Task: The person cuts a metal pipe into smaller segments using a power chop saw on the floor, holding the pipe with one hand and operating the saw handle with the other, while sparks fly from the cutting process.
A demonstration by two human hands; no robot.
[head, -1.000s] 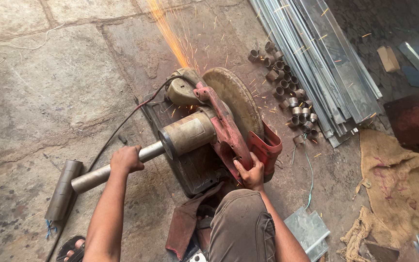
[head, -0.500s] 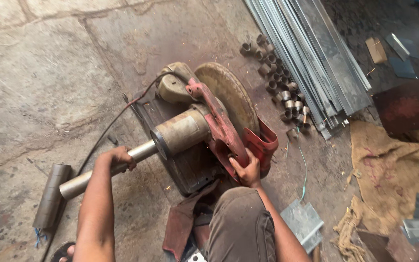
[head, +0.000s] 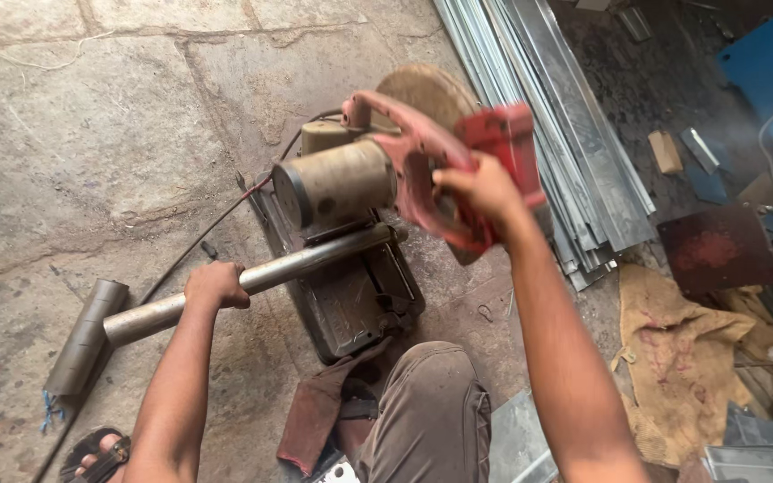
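Fingers of the left hand (head: 215, 286) wrap the steel pipe (head: 252, 279); the right hand (head: 480, 190) grips the raised chop saw's handle (head: 422, 170). Pipe wants firm seating against the vise before lowering.

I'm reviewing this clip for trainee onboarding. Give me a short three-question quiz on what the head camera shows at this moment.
1. True or false: the left hand grips the metal pipe lying across the base of the chop saw.
2. What does the right hand hold? A) the burlap sack B) the red saw handle C) the short pipe piece
3. Fill in: the saw's cutting disc is ___ above the pipe, not touching it.

Key:
1. True.
2. B: the hand is closed on the red saw handle; the burlap sack and the short pipe piece lie apart on the floor.
3. Raised.
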